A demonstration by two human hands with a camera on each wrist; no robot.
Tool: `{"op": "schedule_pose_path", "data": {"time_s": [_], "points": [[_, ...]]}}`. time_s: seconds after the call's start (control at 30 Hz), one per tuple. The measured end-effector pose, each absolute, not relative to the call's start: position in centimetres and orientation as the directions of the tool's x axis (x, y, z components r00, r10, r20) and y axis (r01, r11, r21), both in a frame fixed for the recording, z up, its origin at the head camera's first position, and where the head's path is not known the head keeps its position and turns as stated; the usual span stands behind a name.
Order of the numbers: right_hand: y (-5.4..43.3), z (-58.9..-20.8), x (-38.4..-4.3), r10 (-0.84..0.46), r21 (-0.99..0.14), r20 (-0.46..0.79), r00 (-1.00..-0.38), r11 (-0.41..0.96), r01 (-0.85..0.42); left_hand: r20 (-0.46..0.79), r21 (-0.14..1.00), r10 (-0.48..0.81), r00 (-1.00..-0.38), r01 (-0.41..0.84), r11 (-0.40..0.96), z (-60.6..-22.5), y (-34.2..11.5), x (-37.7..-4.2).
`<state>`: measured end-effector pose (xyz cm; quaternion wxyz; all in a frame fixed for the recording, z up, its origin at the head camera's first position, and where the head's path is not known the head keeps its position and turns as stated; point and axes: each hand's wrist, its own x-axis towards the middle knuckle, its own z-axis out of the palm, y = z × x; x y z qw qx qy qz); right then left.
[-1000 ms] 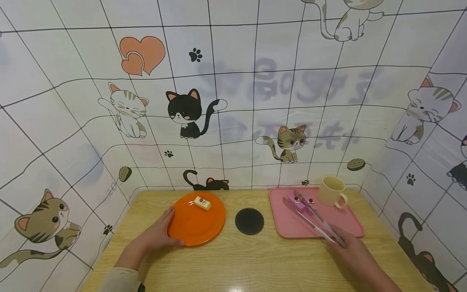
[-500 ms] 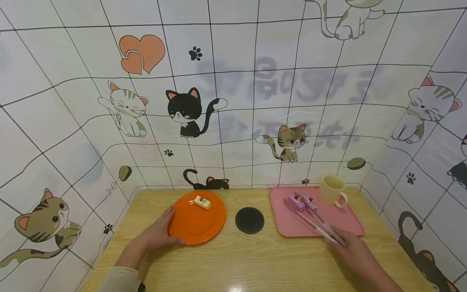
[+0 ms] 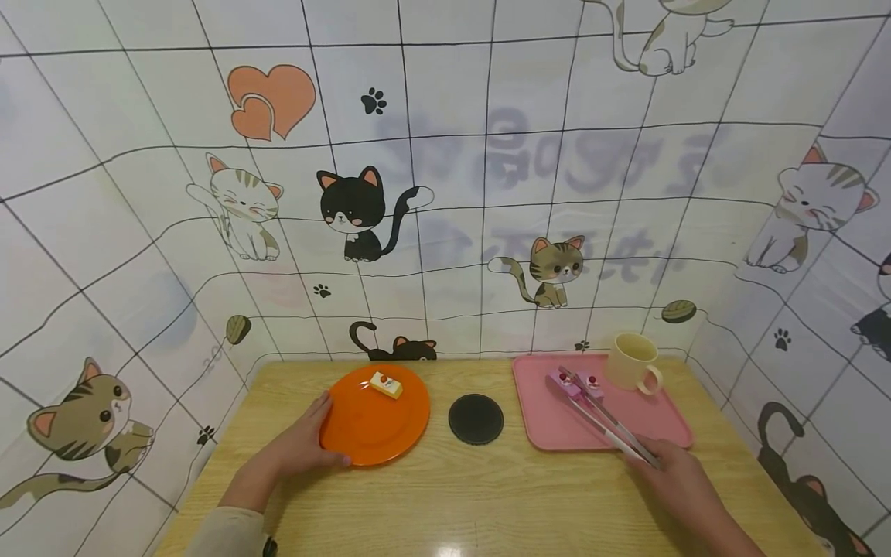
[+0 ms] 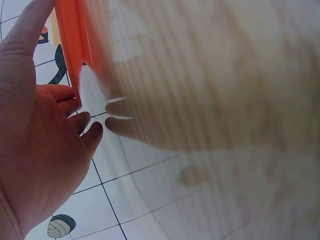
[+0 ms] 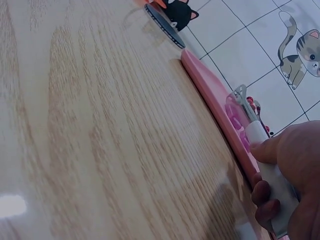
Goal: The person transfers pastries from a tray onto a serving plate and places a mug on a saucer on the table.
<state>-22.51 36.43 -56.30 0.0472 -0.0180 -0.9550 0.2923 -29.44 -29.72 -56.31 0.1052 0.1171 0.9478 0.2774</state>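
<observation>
In the head view my left hand (image 3: 302,437) holds the left side of an orange plate (image 3: 376,433), thumb at the front rim and fingers at the side. A small yellow and white toy cake slice (image 3: 386,385) sits near the plate's back. My right hand (image 3: 677,480) grips metal tongs (image 3: 604,425) with pale handles. Their tips stand either side of a pink toy cake (image 3: 567,387) on a pink tray (image 3: 557,433); contact is hard to tell. A second pink cake (image 3: 592,384) lies just right of the tongs. The right wrist view shows my fingers curled round the tongs' handle (image 5: 272,195).
A pale yellow mug (image 3: 629,363) stands at the tray's back right corner. Between plate and tray lies a round black coaster (image 3: 476,419). A cat-patterned wall covering (image 3: 445,309) rises behind the wooden table (image 3: 418,510) and along both sides.
The tongs' tips have drawn closer together around the left pink cake. My left hand and the plate stay in place.
</observation>
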Motion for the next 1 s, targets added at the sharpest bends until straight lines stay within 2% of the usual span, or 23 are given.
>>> {"op": "schedule_pose_path", "data": {"time_s": [0.43,1.0], "points": [[36.3,-57.2,-21.8,0.047,-0.511,0.279,-0.959,0.853,-0.107,-0.131,0.546,0.284,-0.95,0.17,0.82,-56.4,-29.7,-29.6],[35.1,-56.7,-22.2,0.038,-0.516,0.361,-0.932,0.841,-0.166,-0.129,0.547,0.281,-0.951,0.168,0.82,-56.3,-29.6,-29.5]]}}
